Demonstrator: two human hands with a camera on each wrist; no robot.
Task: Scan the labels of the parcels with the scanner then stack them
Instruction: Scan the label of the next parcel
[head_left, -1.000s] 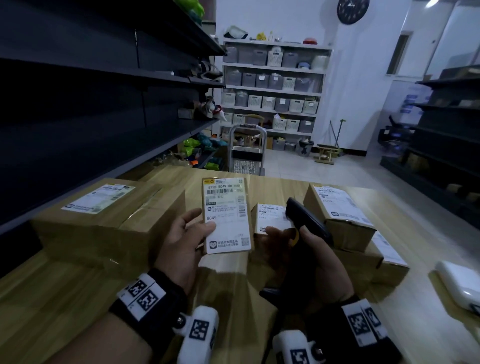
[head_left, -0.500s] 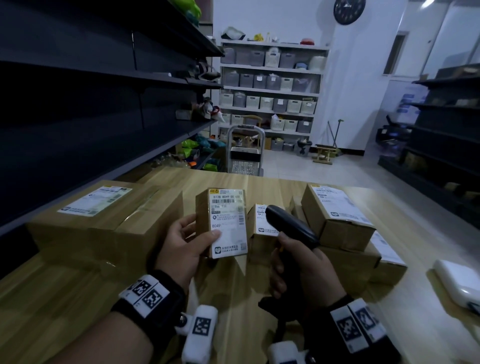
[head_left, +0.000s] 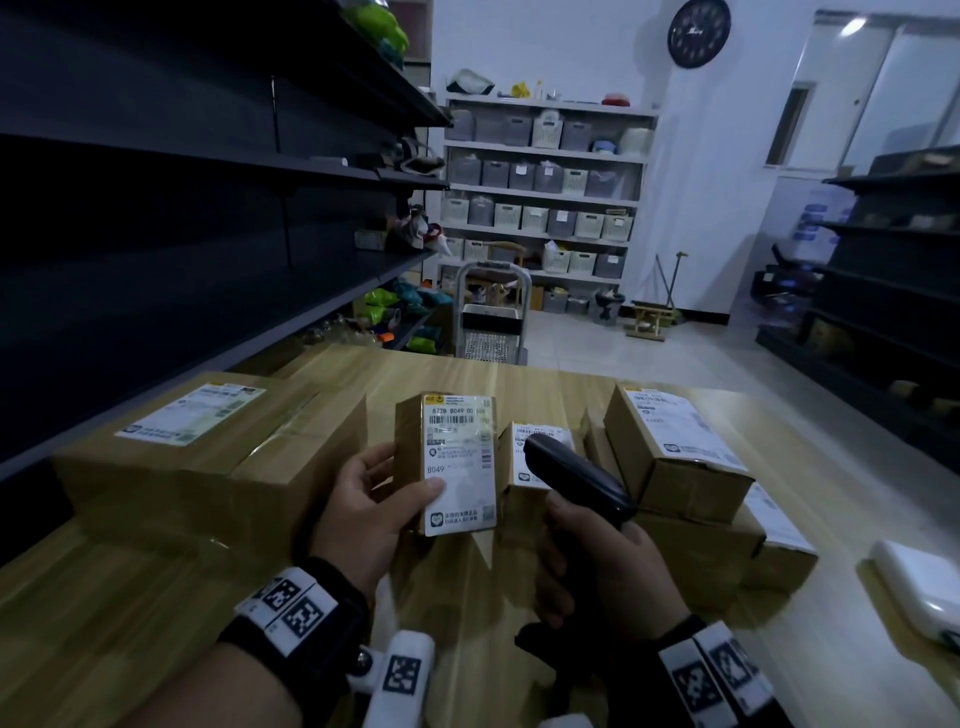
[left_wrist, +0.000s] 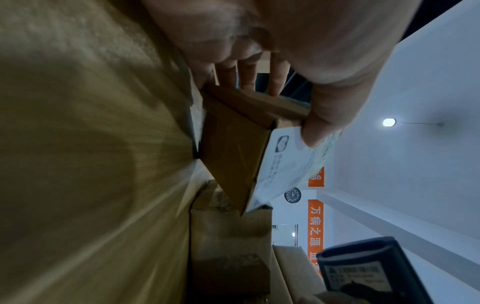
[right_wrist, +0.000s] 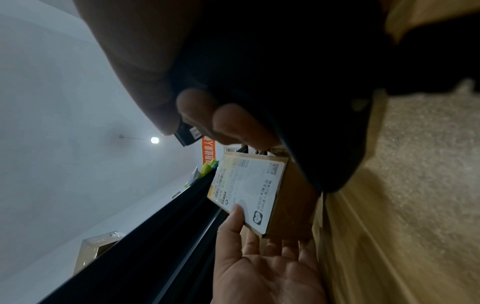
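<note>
Your left hand (head_left: 363, 512) pinches the small parcel (head_left: 457, 462); your right hand (head_left: 597, 571) grips the scanner (head_left: 571, 475). Thumb on the label (head_left: 460, 483) could block a barcode and spoil the read.

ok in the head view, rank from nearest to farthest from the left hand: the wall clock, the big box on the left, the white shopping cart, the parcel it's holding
1. Held parcel, gripped in the left hand.
2. Big box, just left on the table.
3. White cart, past the table's far edge.
4. Wall clock, high on the back wall.
</note>
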